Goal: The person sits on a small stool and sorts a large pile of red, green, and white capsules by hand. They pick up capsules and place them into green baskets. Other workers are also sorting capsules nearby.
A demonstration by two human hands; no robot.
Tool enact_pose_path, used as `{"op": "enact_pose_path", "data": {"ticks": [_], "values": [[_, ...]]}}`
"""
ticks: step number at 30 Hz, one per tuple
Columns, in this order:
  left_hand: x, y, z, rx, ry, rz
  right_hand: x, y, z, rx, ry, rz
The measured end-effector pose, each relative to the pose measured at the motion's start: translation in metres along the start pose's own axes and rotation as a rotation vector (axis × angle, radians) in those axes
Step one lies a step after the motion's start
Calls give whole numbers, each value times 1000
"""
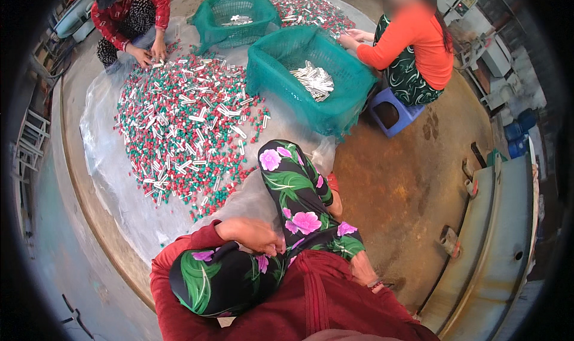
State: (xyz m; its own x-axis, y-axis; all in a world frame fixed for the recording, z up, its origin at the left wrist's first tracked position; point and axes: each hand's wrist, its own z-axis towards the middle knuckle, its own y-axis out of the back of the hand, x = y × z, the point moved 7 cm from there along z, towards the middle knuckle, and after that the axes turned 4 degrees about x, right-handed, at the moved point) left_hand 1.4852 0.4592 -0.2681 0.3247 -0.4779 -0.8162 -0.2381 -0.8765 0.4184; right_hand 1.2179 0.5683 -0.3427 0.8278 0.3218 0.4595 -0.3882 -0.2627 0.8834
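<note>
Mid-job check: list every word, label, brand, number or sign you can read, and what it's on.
None that can be read.
Mixed pile of white strips and red and green pieces: no lettering discernible; the pieces are too small to be sure.
Near green basket and far green basket: no text seen.
Blue stool: no text seen.
Pale boxy object at upper right: any marking is too small to read.
</note>
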Motion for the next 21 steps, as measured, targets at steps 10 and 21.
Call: {"op": "enact_pose_path", "data": {"ticks": [10, 21], "values": [[6, 1, -1, -60, 20, 44, -7, -29, 13, 479, 107, -238], [22, -12, 12, -84, -11, -55, 2, 32, -28, 267, -13, 67]]}}
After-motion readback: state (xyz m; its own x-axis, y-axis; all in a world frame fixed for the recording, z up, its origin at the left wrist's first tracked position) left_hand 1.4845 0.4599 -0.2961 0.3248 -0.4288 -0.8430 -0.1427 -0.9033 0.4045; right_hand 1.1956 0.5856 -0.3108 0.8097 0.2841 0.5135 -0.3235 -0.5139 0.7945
